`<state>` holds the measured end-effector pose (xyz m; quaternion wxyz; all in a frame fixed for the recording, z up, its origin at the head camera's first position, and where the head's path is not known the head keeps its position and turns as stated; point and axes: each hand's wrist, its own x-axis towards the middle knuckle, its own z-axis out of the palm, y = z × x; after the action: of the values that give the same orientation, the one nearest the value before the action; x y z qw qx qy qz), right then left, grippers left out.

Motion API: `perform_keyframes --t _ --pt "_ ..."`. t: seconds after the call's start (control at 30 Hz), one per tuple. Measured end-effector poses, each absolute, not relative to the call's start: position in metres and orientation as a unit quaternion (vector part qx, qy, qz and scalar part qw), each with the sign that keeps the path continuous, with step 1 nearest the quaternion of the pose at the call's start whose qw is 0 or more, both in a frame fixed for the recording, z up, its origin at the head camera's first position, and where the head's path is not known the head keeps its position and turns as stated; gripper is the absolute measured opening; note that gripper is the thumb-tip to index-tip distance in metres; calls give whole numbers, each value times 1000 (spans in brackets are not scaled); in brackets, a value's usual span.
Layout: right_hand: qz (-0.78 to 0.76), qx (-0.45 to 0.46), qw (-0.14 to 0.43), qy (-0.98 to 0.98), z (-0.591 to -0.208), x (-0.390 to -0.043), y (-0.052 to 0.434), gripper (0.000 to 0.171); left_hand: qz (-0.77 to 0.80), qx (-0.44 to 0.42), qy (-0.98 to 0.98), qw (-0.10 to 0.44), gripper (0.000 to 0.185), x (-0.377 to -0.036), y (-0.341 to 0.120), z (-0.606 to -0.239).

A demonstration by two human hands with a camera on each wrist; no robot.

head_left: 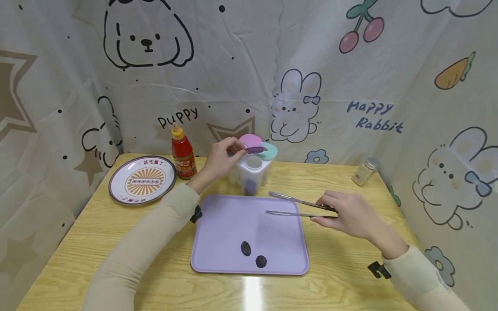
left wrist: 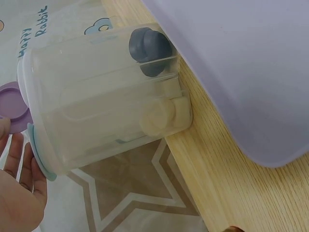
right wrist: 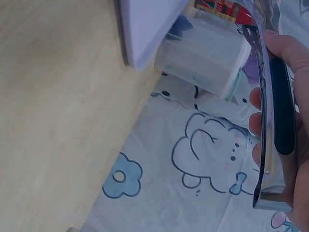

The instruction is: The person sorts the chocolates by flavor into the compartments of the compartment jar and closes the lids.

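My left hand pinches a purple flip lid of a clear compartment container standing behind the lilac tray. The left wrist view shows that container with a dark piece and pale round pieces inside, and the purple lid by my fingers. My right hand grips metal tongs over the tray's right edge, tips apart and holding nothing. In the right wrist view the tongs run through my palm. Two dark chocolates lie on the tray.
A red sauce bottle and a patterned plate stand at the back left of the wooden table. A small glass jar sits back right. Printed cloth walls close in three sides.
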<state>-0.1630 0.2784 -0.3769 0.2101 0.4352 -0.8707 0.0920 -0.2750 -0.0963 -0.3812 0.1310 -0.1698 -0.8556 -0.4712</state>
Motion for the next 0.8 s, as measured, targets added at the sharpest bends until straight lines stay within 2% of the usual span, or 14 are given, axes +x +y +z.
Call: perform_keyframes --t 0.33,0.8 --pt "110 469 181 -858 -409 -142 264 31 -477 -167 -852 136 10 -274 -98 -379" --pt "125 467 125 -866 -430 -112 266 29 -473 -165 -857 122 11 -273 -97 -378"
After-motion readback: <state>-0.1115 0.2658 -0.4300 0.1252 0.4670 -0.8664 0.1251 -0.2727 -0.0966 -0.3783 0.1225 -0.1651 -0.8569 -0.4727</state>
